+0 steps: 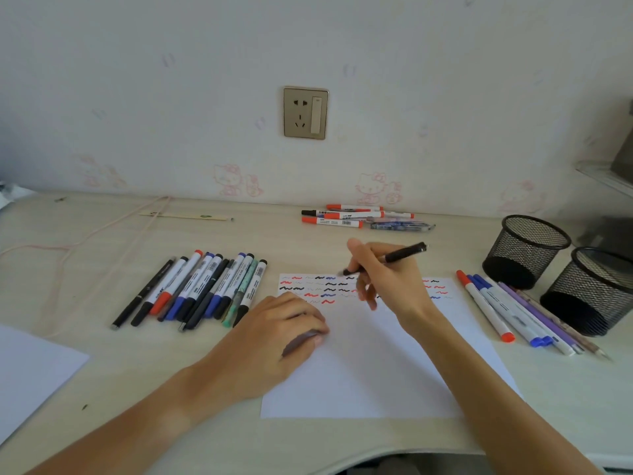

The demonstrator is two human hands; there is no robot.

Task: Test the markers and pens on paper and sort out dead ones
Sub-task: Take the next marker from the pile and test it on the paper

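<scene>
Fingers [368, 265] of R hand [387, 279] grip black pen [394, 258]; L hand [274, 334] curled w/ cap [301, 339] on paper [359, 371].

A wall socket [305, 112] is set in the pale wallpaper [137, 97], on which faint pink cartoon cats [237, 180] are printed. At ten o'clock on the desk [102, 365] a pinkish cord [85, 243] is looped, with a wrapped pair of chopsticks [185, 216] just beside it. At three o'clock two black mesh cups [527, 250] are laid on their sides, touching.
</scene>
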